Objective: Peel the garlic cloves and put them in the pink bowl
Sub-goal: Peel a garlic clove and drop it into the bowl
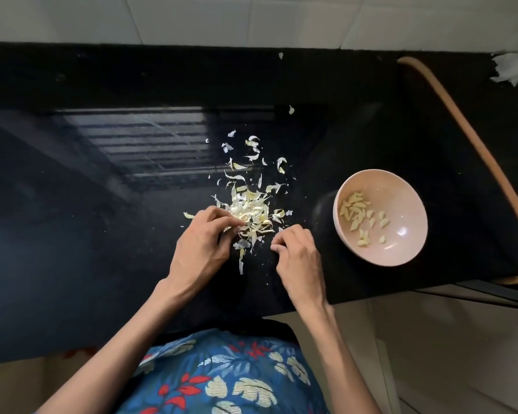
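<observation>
A pile of pale garlic peels (251, 210) lies on the black counter (102, 204), with loose scraps scattered behind it. My left hand (201, 243) reaches into the pile's near left edge, thumb and fingertips drawn together among the peels. My right hand (296, 252) rests just right of the pile with its fingers curled under; what they hold, if anything, is hidden. The pink bowl (407, 204) stands to the right of my right hand and holds several peeled garlic cloves (356, 213). No unpeeled clove shows plainly.
The counter's front edge runs just below my wrists, with pale floor beyond it. A tan curved rim (473, 144) bounds the counter's right end. White torn paper (512, 70) lies at the far right corner. A white tiled wall (251, 19) is behind.
</observation>
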Action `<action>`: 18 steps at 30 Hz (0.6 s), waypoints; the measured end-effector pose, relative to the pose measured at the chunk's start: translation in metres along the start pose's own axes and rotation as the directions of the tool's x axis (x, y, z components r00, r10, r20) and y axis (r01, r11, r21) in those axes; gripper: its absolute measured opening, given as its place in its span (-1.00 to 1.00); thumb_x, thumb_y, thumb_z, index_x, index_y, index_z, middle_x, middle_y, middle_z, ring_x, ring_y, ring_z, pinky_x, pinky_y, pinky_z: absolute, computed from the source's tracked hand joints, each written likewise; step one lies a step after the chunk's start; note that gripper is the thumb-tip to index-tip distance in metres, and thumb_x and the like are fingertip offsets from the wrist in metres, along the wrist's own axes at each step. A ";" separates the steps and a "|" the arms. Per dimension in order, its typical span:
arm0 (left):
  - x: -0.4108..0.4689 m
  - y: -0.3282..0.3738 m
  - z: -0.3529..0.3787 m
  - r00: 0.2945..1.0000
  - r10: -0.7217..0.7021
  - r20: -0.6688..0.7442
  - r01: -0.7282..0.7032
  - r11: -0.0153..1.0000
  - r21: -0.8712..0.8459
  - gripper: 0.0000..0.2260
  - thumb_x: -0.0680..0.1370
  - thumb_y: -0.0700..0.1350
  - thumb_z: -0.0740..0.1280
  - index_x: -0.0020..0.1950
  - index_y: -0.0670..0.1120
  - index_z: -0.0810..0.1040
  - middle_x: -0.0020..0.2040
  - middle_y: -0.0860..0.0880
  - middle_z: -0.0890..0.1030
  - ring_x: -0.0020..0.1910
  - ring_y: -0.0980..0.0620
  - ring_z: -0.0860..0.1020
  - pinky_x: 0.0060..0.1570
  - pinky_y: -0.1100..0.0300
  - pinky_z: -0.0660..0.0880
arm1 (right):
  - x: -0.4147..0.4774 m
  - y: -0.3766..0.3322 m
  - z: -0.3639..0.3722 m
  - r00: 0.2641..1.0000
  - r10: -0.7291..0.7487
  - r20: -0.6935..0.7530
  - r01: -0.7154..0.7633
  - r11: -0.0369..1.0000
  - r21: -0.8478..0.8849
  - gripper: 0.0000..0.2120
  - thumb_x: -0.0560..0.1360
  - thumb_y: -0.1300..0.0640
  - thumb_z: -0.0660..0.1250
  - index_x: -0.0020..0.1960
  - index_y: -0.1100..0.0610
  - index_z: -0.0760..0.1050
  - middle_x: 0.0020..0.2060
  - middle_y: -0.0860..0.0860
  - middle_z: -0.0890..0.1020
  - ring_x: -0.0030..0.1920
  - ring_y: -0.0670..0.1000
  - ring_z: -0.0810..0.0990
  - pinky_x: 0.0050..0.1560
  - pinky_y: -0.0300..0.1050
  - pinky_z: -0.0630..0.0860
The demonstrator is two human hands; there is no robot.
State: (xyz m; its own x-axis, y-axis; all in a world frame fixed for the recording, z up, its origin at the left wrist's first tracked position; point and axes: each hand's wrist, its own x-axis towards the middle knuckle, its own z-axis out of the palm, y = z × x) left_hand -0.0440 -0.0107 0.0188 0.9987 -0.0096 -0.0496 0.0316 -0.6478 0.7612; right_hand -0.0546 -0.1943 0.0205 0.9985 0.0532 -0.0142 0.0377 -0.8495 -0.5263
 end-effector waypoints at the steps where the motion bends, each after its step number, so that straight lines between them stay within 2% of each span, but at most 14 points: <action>1: 0.002 0.000 -0.002 1.000 -0.017 -0.025 0.017 1.000 -0.022 -0.91 0.55 -0.06 0.43 0.02 0.07 0.71 -0.01 0.17 0.57 0.02 0.07 0.55 -0.05 0.00 0.55 | 0.001 -0.001 0.000 1.000 0.005 -0.003 -0.005 0.999 0.032 -0.83 0.44 0.41 0.42 -0.17 0.17 0.53 -0.16 0.01 0.56 -0.10 0.03 0.50 -0.07 -0.39 0.28; 4: 0.008 -0.005 -0.009 0.992 -0.072 -0.101 0.066 0.996 -0.062 -0.93 0.50 -0.06 0.49 -0.03 0.05 0.72 -0.04 0.09 0.59 -0.10 0.05 0.55 -0.08 -0.02 0.56 | 0.004 -0.002 -0.004 0.997 0.043 -0.058 -0.031 0.982 0.188 -0.86 0.49 0.39 0.39 -0.15 0.18 0.57 -0.15 -0.04 0.57 -0.09 -0.02 0.55 -0.02 -0.47 0.33; 8: 0.009 -0.012 -0.006 0.999 -0.018 -0.032 0.020 0.997 0.068 -0.64 0.46 0.02 0.52 0.25 0.05 0.64 0.14 0.07 0.55 0.12 0.03 0.47 0.05 0.09 0.52 | 0.012 -0.009 -0.003 0.989 0.092 -0.118 -0.058 0.963 0.264 -0.82 0.52 0.39 0.38 0.02 0.19 0.67 -0.06 -0.03 0.64 -0.06 -0.10 0.60 0.04 -0.47 0.42; 11: 0.007 -0.012 -0.001 0.993 0.119 0.023 -0.121 0.958 0.259 -0.62 0.44 0.02 0.53 0.24 0.02 0.65 0.18 0.03 0.57 0.14 -0.03 0.46 0.02 0.06 0.54 | 0.018 -0.016 0.003 0.997 0.069 -0.038 -0.059 0.971 0.232 -0.72 0.48 0.23 0.48 0.18 0.14 0.65 0.02 -0.04 0.60 0.00 -0.04 0.55 0.07 -0.30 0.47; 13: 0.007 -0.015 0.001 0.988 0.154 0.004 -0.149 0.945 0.292 -0.69 0.43 -0.05 0.55 0.17 0.00 0.69 0.12 0.01 0.59 0.08 -0.03 0.47 -0.09 0.04 0.58 | 0.020 -0.020 0.008 0.999 0.028 0.037 -0.034 0.987 0.160 -0.62 0.44 0.15 0.53 0.24 0.13 0.63 0.07 -0.02 0.59 0.09 -0.05 0.48 0.13 -0.38 0.35; 15: 0.007 -0.018 0.004 0.991 0.134 -0.028 -0.124 0.965 0.230 -0.73 0.42 -0.12 0.55 0.12 -0.03 0.71 0.02 0.00 0.59 0.03 -0.02 0.47 -0.17 0.02 0.58 | 0.020 -0.025 0.012 0.999 -0.023 0.043 0.019 0.997 0.078 -0.61 0.42 0.21 0.53 0.24 0.15 0.62 0.08 0.03 0.60 0.12 -0.01 0.50 0.13 -0.40 0.32; 18: 0.007 -0.020 0.006 0.993 0.090 -0.071 -0.080 0.988 0.129 -0.79 0.42 -0.20 0.55 0.04 -0.07 0.74 -0.07 -0.02 0.63 -0.05 0.06 0.49 -0.12 0.09 0.53 | 0.022 -0.024 0.018 0.997 -0.068 -0.026 0.069 0.997 0.028 -0.69 0.41 0.42 0.47 0.11 0.20 0.67 -0.07 0.07 0.62 -0.01 0.04 0.58 -0.03 -0.27 0.53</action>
State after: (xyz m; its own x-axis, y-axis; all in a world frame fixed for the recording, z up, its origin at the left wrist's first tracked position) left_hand -0.0377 -0.0020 -0.0009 0.9978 -0.0138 0.0652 -0.0542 -0.7379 0.6727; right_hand -0.0344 -0.1631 0.0180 0.9943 0.0974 0.0443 0.1056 -0.8286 -0.5498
